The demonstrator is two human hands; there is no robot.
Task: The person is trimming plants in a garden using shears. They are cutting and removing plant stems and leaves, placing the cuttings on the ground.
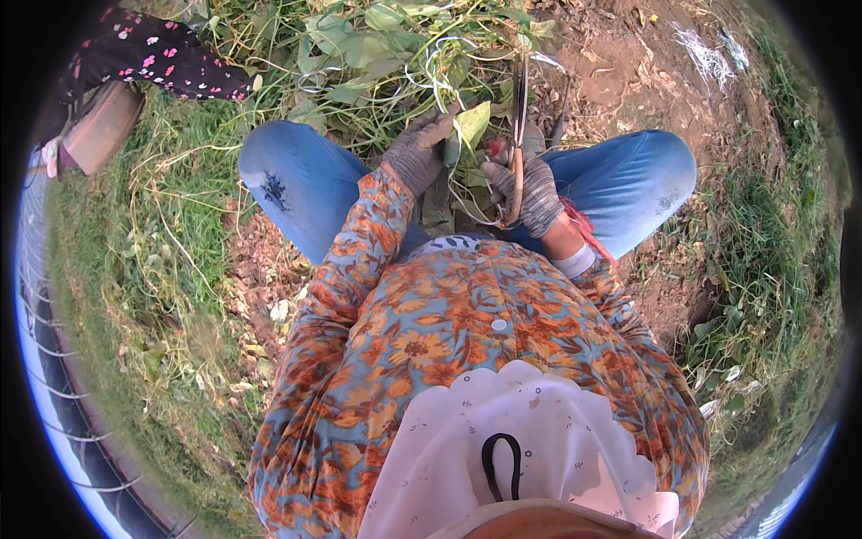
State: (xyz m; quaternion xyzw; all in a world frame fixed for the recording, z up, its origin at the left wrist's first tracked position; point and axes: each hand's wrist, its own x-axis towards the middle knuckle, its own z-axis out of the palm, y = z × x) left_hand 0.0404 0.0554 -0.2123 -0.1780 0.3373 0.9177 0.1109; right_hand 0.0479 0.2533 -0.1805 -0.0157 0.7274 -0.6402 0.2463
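My left hand [419, 151], in a grey knit glove, has its fingers closed at a leafy green vine [475, 124]; what lies inside the grip is partly hidden. White string [431, 77] loops through the foliage just above those fingers. My right hand [528, 188], gloved alike, grips a long-bladed cutting tool [518, 128] with a curved tan handle. Its narrow blade points away from me, up among the stems. Something red shows at this hand's fingertips, and a reddish cloth strip [584, 226] hangs by the wrist. Both hands are between my bent knees.
Tangled vines [357, 47] lie on the ground ahead. A bundle of white string [704, 54] rests on bare soil [619, 67] at the upper right. Another person's leg in dark flowered trousers [161, 57] and their shoe [104, 128] are at the upper left. Grass [155, 323] borders both sides.
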